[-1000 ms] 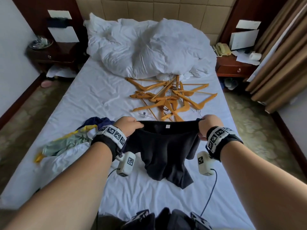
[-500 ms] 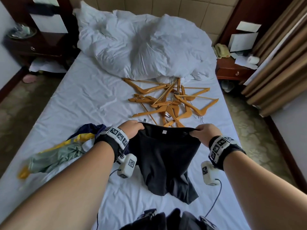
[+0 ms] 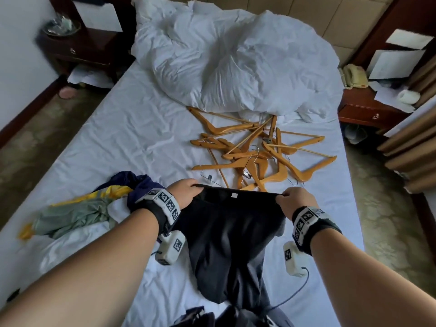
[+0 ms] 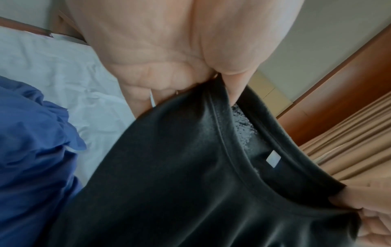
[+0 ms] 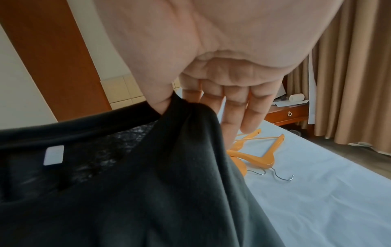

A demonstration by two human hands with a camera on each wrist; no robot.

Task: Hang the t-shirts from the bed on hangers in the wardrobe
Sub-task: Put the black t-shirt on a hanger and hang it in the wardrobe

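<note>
I hold a black t-shirt (image 3: 226, 244) up over the bed by its neckline, its body hanging down to the sheet. My left hand (image 3: 186, 192) pinches the left side of the collar (image 4: 220, 103). My right hand (image 3: 292, 200) pinches the right side between thumb and forefinger (image 5: 169, 102), the other fingers straight. A white label (image 3: 234, 195) shows inside the neck. A pile of orange wooden hangers (image 3: 257, 152) lies on the sheet just beyond the shirt. More clothes, blue (image 3: 134, 182), yellow and pale green (image 3: 73, 213), lie heaped at my left.
A crumpled white duvet (image 3: 231, 62) fills the head of the bed (image 3: 132, 128). Dark wooden nightstands stand at the left (image 3: 77, 50) and right (image 3: 368, 112), the right one with a phone. Beige curtains (image 3: 412, 142) hang at the right. The wardrobe is not in view.
Both hands have kept their grip on the collar and moved slightly forward toward the hangers. My head has tipped down and nearer to the bed.
</note>
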